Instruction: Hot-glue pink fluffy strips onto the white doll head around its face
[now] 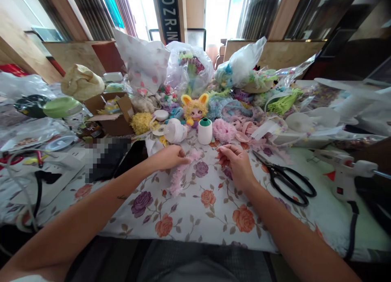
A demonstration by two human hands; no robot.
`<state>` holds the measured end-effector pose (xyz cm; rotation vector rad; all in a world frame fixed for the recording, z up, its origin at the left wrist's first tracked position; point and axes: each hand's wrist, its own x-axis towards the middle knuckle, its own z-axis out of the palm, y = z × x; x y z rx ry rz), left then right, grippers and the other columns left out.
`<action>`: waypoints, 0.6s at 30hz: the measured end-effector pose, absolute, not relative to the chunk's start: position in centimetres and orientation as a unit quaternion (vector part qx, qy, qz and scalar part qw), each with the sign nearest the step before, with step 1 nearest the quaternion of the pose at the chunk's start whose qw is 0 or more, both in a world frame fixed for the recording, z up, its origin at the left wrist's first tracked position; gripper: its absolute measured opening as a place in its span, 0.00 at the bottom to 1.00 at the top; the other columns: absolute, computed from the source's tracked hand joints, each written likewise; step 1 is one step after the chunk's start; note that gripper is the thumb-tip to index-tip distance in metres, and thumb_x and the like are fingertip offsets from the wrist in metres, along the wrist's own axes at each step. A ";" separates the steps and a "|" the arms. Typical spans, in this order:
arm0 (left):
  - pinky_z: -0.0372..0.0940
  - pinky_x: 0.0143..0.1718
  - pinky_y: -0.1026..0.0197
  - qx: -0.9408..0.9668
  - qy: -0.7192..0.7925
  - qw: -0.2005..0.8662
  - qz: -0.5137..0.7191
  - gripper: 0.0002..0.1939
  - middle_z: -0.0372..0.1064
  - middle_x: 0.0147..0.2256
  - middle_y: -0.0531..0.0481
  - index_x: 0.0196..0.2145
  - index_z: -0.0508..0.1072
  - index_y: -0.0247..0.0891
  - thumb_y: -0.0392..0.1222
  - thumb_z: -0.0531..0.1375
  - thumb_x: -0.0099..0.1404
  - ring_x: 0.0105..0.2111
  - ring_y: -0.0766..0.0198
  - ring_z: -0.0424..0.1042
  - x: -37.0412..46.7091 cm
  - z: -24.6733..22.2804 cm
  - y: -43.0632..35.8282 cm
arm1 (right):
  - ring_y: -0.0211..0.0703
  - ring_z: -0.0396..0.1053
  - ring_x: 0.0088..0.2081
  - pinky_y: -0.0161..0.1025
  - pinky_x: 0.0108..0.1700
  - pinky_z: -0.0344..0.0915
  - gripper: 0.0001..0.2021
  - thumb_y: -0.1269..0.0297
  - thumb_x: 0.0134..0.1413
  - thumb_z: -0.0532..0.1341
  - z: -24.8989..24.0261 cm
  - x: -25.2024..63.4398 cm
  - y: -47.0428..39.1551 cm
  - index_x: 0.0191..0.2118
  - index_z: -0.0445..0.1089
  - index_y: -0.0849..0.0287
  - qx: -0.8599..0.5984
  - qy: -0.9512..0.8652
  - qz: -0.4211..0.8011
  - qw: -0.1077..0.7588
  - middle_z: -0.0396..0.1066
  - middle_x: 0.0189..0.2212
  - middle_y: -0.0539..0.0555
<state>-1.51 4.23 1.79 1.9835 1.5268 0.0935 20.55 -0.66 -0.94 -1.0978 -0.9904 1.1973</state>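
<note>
My left hand (171, 156) is closed on a strip of fluffy pink yarn (176, 180), which trails down onto the flowered tablecloth. To its right, my right hand (233, 162) hangs over the cloth with thumb and forefinger pinched together; whatever they hold is too small to make out. Between and beyond the hands stands a white cone of thread (205, 133) with a green top. Behind it sits a yellow plush doll (195, 110) with rabbit-like ears. Black-handled scissors (284, 178) lie to the right of my right hand.
A white roll (174, 130) and a pink fluffy bundle (224, 130) flank the cone. Plastic bags (189, 66) and coloured yarn pile up behind. Left are a cardboard box (113, 115) and a dark phone (131, 158); a glue gun (345, 178) lies far right.
</note>
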 end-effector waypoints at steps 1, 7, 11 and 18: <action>0.48 0.19 0.63 0.754 0.569 0.328 0.033 0.14 0.61 0.18 0.54 0.22 0.67 0.38 0.52 0.61 0.52 0.16 0.66 0.59 -1.4 1.4 4.5 | 0.31 0.63 0.20 0.28 0.21 0.59 0.08 0.61 0.49 0.63 -0.9 20.6 -0.7 0.27 0.72 0.61 -0.469 -0.426 0.516 0.576 0.70 0.21 0.49; 0.50 0.22 0.65 0.754 0.531 0.368 0.120 0.11 0.60 0.19 0.56 0.21 0.67 0.37 0.46 0.63 0.51 0.21 0.68 0.60 -0.1 2.1 3.2 | 0.42 0.74 0.28 0.37 0.29 0.71 0.14 0.56 0.49 0.65 -1.0 19.7 -1.4 0.37 0.72 0.62 -0.445 -0.489 0.631 0.406 0.76 0.29 0.56; 0.56 0.23 0.67 0.566 0.490 0.547 0.375 0.12 0.65 0.23 0.55 0.27 0.68 0.36 0.46 0.65 0.53 0.22 0.70 0.63 1.1 3.1 1.8 | 0.45 0.76 0.36 0.42 0.40 0.72 0.22 0.54 0.49 0.66 -1.0 19.2 -1.8 0.48 0.70 0.60 -0.435 -0.531 0.628 0.367 0.77 0.36 0.58; 0.64 0.24 0.68 0.331 0.428 0.650 0.533 0.10 0.69 0.24 0.53 0.32 0.67 0.35 0.32 0.65 0.53 0.23 0.69 0.69 1.7 1.8 3.1 | 0.43 0.72 0.31 0.43 0.39 0.70 0.12 0.57 0.47 0.65 -2.6 23.7 2.0 0.33 0.75 0.61 -0.561 -0.541 0.417 0.467 0.75 0.29 0.54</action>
